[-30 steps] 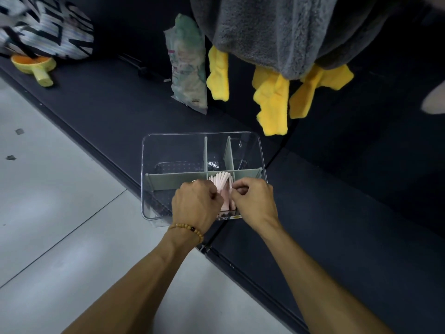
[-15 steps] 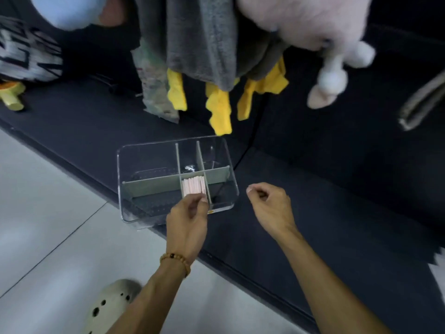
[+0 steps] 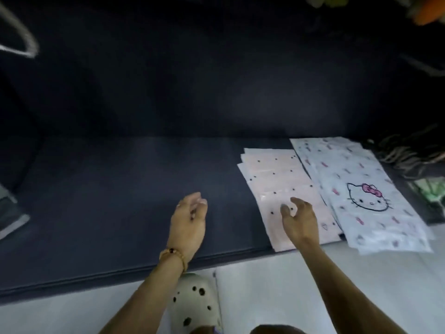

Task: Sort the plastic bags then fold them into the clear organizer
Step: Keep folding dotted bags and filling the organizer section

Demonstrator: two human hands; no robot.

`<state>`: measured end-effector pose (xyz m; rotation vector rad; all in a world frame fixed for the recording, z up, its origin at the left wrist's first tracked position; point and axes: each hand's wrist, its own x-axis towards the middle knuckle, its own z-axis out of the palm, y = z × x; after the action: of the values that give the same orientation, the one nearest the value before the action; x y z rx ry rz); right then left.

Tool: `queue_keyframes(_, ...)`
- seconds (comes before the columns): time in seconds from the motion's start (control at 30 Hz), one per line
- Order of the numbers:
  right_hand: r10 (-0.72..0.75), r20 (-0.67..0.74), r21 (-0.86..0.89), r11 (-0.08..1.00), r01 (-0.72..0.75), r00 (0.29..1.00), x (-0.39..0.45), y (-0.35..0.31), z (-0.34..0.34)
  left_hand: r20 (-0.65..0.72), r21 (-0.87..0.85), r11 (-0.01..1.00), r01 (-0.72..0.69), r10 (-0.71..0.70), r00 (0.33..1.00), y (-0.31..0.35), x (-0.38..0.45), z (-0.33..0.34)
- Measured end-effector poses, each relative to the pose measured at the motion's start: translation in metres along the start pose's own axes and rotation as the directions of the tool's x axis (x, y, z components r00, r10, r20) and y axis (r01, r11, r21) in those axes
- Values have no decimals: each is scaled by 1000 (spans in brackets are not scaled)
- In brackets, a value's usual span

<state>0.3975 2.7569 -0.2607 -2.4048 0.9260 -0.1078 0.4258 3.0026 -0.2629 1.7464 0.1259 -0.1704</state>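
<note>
A stack of pale pink plastic bags (image 3: 277, 174) with small black dots lies flat on the dark mattress. To its right lies a stack of white bags (image 3: 366, 189) printed with a cat face and pink bows. My right hand (image 3: 299, 219) hovers over the near end of the pink stack, fingers spread, holding nothing. My left hand (image 3: 189, 221) hangs over the bare dark surface left of the bags, fingers loosely curled and empty. Only a corner of the clear organizer (image 3: 9, 213) shows at the far left edge.
The dark mattress (image 3: 120, 189) runs across the view, its front edge above a pale tiled floor (image 3: 265, 290). A cream clog (image 3: 196, 300) sits on the floor below my left arm. Tangled cords (image 3: 404, 155) and a green packet (image 3: 431, 198) lie at the far right.
The view swung right from the organizer to the flat bag stacks. Both hands left the folded pink bags in the organizer. My right hand now reaches over the pink stack.
</note>
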Motion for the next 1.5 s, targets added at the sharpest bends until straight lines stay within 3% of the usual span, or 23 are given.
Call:
queue_keyframes(0.1,24,168,-178,984,7,985,21,58,-20,154,127,988,-89,69,986,2,11,58)
queue_keyframes(0.17,-37,252,-258,961,104,967,26,81,-19,252,243,952,-184,122,960,-1,14,88)
queue_keyframes(0.23,-129,186,-312,932,183,974,25,88,-14,354,344,887,-307,180,918,-6,16,108)
queue_keyframes(0.3,-210,75,-299,928,223,975,26,86,-10,509,462,741,-487,229,830,-12,17,124)
queue_keyframes(0.4,-308,125,-319,888,332,943,26,82,-9,676,575,416,-705,245,695,-18,16,145)
queue_keyframes(0.47,-395,177,-248,868,429,901,25,79,-13,688,608,306,-733,258,678,-16,17,156)
queue_keyframes(0.53,-464,195,-169,852,495,864,21,70,-19,675,626,270,-732,282,681,-13,19,157)
queue_keyframes(0.6,-509,172,-121,839,531,843,13,56,-22,630,605,330,-725,357,689,-8,22,148)
queue_keyframes(0.67,-523,128,-22,848,529,843,4,39,-23,538,563,476,-676,410,737,-2,23,126)
queue_keyframes(0.77,-530,253,105,847,521,810,-15,12,-16,449,486,705,-516,305,840,7,25,71)
queue_keyframes(0.87,-516,490,-38,793,608,703,-26,-8,7,391,451,831,-327,146,909,5,26,8)
queue_keyframes(0.93,-517,542,-53,766,641,663,-31,-19,24,337,381,906,-185,51,940,1,21,-29)
queue_keyframes(1.1,-555,463,158,819,552,691,-52,-44,54,209,313,950,-13,-55,976,-17,2,-96)
queue_keyframes(1.2,-506,476,362,858,365,719,-51,-61,60,131,317,947,47,-92,987,-30,0,-119)
queue_keyframes(1.27,-514,572,478,842,250,639,-49,-73,64,63,282,953,107,-130,990,-37,3,-127)
queue_keyframes(1.33,-522,654,451,850,273,548,-48,-82,74,17,229,958,174,-183,983,-42,8,-131)
queue_keyframes(1.37,-514,667,411,857,310,539,-50,-85,80,8,208,957,204,-211,978,-44,10,-133)
queue_keyframes(1.5,-476,532,267,879,395,700,-42,-96,104,-110,53,959,280,-273,956,-54,18,-138)
